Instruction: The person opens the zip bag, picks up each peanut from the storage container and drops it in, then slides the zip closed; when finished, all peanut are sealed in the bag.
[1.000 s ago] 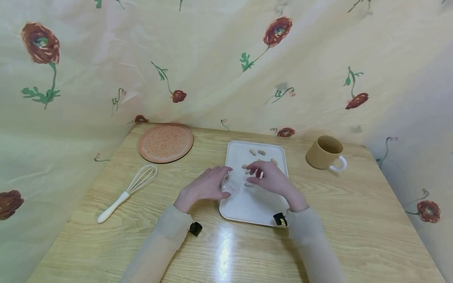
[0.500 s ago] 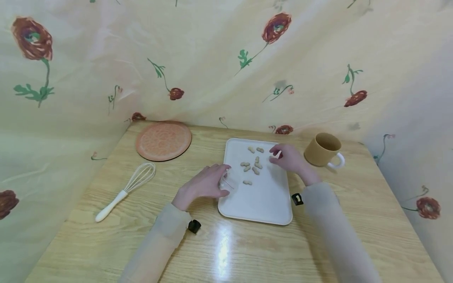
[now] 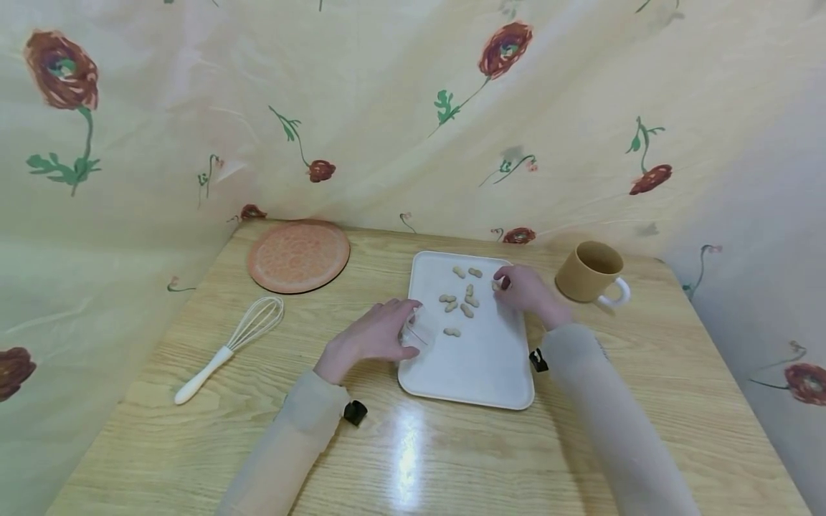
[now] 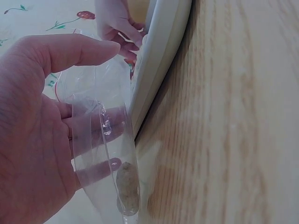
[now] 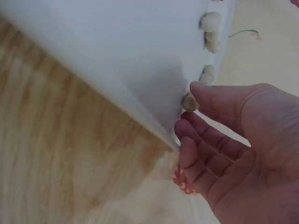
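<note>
My left hand (image 3: 373, 334) holds a clear plastic zip bag (image 4: 96, 140) over the left edge of a white rectangular tray (image 3: 467, 369). Thumb and fingers keep the bag spread, and one unshelled peanut (image 4: 127, 189) sits low inside it. Over by the tray's right edge, my right hand (image 3: 530, 290) pinches a peanut (image 5: 189, 101) between thumb and fingertips. Several more peanuts (image 3: 467, 310) lie scattered on the upper half of the tray.
A brown mug (image 3: 586, 274) with a white handle stands right of the tray. To the left lie a white whisk (image 3: 226, 352) and a round orange mat (image 3: 299, 256). Flowered cloth (image 3: 387, 122) hangs behind the wooden table (image 3: 310, 459).
My right hand has moved right, from above the middle peanuts to the tray's right edge, and its fingers have closed on a peanut there. The left hand stays put with the bag.
</note>
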{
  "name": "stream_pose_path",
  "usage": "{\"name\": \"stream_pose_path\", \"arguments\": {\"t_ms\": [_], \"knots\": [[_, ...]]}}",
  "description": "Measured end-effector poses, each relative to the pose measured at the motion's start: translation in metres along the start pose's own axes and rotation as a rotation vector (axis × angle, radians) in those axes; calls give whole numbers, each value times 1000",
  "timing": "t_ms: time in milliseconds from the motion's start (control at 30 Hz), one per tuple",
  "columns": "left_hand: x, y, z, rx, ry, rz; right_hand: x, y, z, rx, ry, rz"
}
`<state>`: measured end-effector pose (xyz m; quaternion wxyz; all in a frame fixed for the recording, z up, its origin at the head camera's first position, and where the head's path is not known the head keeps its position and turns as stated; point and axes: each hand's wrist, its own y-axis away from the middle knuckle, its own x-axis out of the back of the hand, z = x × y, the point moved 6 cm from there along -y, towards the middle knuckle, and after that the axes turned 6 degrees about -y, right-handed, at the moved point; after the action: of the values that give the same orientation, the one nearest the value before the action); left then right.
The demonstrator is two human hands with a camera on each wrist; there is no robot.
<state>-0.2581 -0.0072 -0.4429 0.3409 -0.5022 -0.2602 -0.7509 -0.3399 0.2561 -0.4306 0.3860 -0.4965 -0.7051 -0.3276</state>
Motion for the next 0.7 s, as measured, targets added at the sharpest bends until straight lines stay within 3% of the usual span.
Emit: {"name": "stream_pose_path", "arguments": {"t_ms": [467, 700], "knots": [[1, 5, 1, -9, 8, -4, -9, -1, 11, -65, -15, 26], [1, 6, 1, -16, 8, -2, -4, 11, -1, -49, -73, 44]]}}
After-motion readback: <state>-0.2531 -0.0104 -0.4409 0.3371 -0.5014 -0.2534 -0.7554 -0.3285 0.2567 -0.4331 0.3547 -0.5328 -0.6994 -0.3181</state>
